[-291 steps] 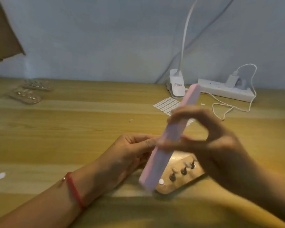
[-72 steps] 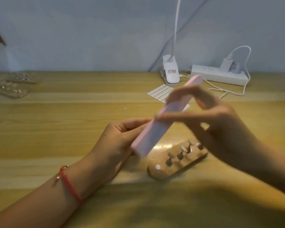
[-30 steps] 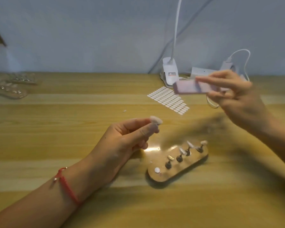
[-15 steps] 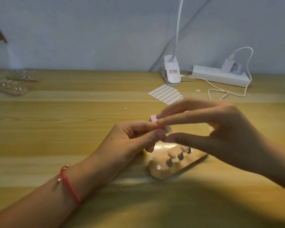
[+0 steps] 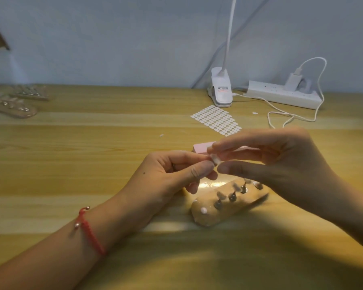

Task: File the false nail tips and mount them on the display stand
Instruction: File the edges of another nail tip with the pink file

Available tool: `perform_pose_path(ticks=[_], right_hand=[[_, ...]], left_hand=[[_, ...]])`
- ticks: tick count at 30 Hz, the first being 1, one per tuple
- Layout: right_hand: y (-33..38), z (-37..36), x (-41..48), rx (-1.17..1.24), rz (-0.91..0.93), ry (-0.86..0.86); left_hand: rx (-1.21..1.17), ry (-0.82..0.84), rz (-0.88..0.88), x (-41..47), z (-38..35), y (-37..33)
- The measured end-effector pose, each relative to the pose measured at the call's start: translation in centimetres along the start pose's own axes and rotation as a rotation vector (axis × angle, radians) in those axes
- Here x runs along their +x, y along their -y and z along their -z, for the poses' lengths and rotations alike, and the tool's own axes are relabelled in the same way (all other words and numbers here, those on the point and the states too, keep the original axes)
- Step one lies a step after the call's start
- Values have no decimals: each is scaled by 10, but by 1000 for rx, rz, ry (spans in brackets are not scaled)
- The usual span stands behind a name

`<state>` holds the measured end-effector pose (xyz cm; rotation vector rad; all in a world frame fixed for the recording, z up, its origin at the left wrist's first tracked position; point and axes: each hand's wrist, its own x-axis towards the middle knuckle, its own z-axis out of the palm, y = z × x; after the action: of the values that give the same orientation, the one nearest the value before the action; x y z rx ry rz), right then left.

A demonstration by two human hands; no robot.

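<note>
A small pale false nail tip (image 5: 215, 159) is pinched between thumb and forefinger of my left hand (image 5: 172, 174). My right hand (image 5: 277, 164) meets it from the right, its forefinger on the tip and its thumb just below. Right under both hands lies the oval wooden display stand (image 5: 205, 214) with several small metal pegs, some carrying nail tips, and one white dot at its near end. The pink nail file (image 5: 201, 147) lies flat on the table behind my hands, mostly hidden by them.
A sheet of white oval adhesive tabs (image 5: 217, 119) lies behind the file. Further back stand a white clip lamp base (image 5: 221, 92) and a power strip (image 5: 281, 96) with a looping white cable. Two more stands (image 5: 15, 104) lie at the far left.
My right hand filed the tip, carried the pink file off to the right, set it down on the table, and came back to the nail tip held by my left hand.
</note>
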<state>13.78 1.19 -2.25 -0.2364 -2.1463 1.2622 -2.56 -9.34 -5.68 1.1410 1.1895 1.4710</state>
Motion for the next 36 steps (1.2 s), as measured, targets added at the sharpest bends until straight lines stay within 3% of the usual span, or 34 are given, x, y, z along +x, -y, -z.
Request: perform_pose_path(ticks=[12,16,23,27,30,36], right_hand=[[5,-1,-5,-465,199,25],[5,-1,-3,-388,168,66],[17,8,8,118,-192,-2],[12,3,6,129,-392,192],[11,6,8,118,-379,247],[20,18,11,189,-326,450]], left_hand=[[58,31,-5,-3,-2,-4],[63,-2,-16,-2,-1,-1],[49,-17,-15,-2,2,1],[141,4,-119,-3,-1,-2],[339,-60,-248,-6,-3,-5],[457,-109,-441,-11,-11,-22]])
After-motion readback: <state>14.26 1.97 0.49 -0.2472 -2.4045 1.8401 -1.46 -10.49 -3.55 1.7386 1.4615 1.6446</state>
